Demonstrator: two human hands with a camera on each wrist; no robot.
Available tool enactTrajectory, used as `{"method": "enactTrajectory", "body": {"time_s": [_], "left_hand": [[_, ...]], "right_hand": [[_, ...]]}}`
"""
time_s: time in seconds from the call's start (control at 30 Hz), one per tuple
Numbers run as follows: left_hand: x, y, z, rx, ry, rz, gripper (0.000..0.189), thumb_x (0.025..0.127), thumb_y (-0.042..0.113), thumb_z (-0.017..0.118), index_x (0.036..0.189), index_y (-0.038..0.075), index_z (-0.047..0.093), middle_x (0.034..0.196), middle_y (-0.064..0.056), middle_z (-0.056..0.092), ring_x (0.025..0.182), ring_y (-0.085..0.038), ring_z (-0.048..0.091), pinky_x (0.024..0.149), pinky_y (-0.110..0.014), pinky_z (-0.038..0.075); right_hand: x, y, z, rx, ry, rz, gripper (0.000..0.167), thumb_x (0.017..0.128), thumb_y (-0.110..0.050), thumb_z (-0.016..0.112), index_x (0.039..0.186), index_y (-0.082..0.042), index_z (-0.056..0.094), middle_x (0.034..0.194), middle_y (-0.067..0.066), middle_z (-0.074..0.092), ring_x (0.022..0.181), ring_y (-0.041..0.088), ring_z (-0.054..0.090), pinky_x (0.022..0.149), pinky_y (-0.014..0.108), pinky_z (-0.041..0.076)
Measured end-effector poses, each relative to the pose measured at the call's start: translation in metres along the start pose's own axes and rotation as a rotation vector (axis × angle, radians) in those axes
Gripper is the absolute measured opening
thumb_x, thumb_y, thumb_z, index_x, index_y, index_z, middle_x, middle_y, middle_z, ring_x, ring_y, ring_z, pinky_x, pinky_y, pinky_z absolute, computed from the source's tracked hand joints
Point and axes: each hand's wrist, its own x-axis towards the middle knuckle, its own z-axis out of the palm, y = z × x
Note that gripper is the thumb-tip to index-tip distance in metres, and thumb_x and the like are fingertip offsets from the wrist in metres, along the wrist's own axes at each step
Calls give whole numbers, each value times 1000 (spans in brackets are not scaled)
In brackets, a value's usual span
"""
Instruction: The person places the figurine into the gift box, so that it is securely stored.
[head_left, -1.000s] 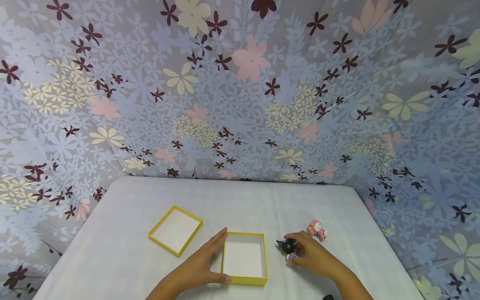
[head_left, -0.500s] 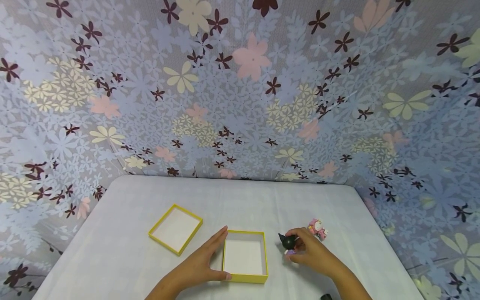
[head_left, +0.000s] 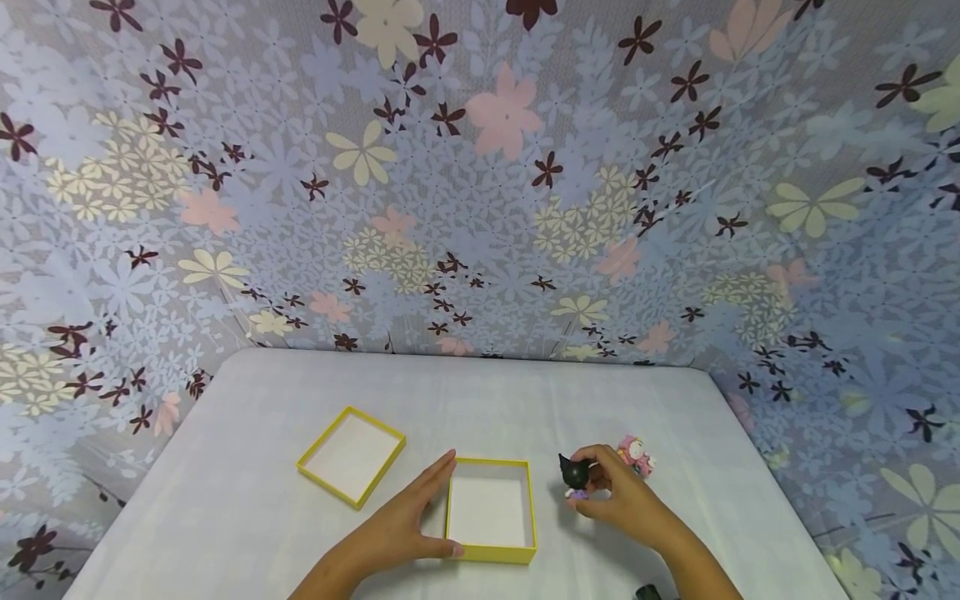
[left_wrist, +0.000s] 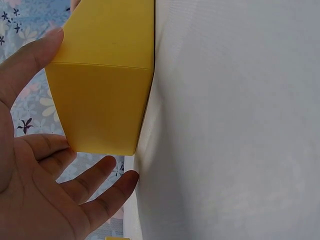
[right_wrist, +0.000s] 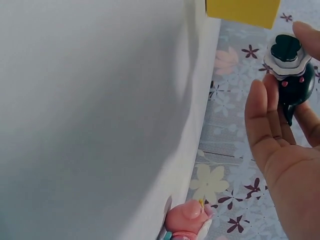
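My left hand [head_left: 405, 525] spreads along the left side of a yellow-rimmed open box [head_left: 495, 554]. Its thumb touches the near left corner, and the index finger reaches the far left one. The left wrist view shows the fingers extended and relaxed against the box's yellow outer wall [left_wrist: 102, 107]. To the right of the box, my right hand [head_left: 626, 504] pinches a small figurine [head_left: 575, 473] with a dark pointed hood and a white-and-purple body. In the right wrist view the figurine [right_wrist: 295, 90] sits between thumb and fingers, its dark green base facing the camera, clear of the table.
The box's shallow yellow lid [head_left: 351, 457] lies inside-up at the left. A pink figurine [head_left: 636, 454] lies just behind the right hand. Near the right forearm, a dark object [head_left: 648, 592] is partly cut off by the frame edge. Floral fabric [head_left: 480, 208] surrounds the white table [head_left: 225, 500].
My right hand has raised the dark-hooded figurine off the table and tilted it more upright. The left hand and box look unmoved.
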Motion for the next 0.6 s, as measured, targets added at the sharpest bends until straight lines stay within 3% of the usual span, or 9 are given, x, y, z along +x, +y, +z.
{"method": "enactTrajectory", "body": {"time_s": [0.2, 0.33, 0.47, 0.6], "left_hand": [[1, 0, 0, -12, -5, -7, 116, 75, 61, 81, 163, 33, 11, 170, 18, 5, 158, -25, 16, 124, -56, 26], [1, 0, 0, -13, -6, -7, 116, 75, 61, 80, 163, 33, 11, 170, 18, 4, 158, -24, 16, 124, -56, 25], [1, 0, -1, -8, -4, -9, 116, 75, 61, 80, 163, 31, 12, 170, 18, 5, 158, -24, 16, 124, -55, 25], [1, 0, -1, -7, -2, -11, 115, 76, 61, 81, 163, 32, 12, 170, 18, 5, 158, -24, 16, 124, -55, 25]], "right_hand": [[3, -5, 0, 99, -21, 28, 62, 80, -15, 86, 126, -7, 46, 118, 16, 57, 94, 13, 62, 85, 29, 58], [5, -8, 2, 150, -23, 74, 64, 79, -12, 87, 127, -9, 44, 118, 16, 57, 95, 15, 63, 86, 34, 58], [5, -9, 3, 135, -19, 42, 62, 79, -11, 86, 128, -11, 47, 118, 15, 59, 93, 15, 63, 86, 36, 58], [7, -8, 4, 78, -3, -9, 59, 80, -11, 86, 128, -15, 51, 111, 10, 62, 87, 13, 60, 79, 30, 56]]}}
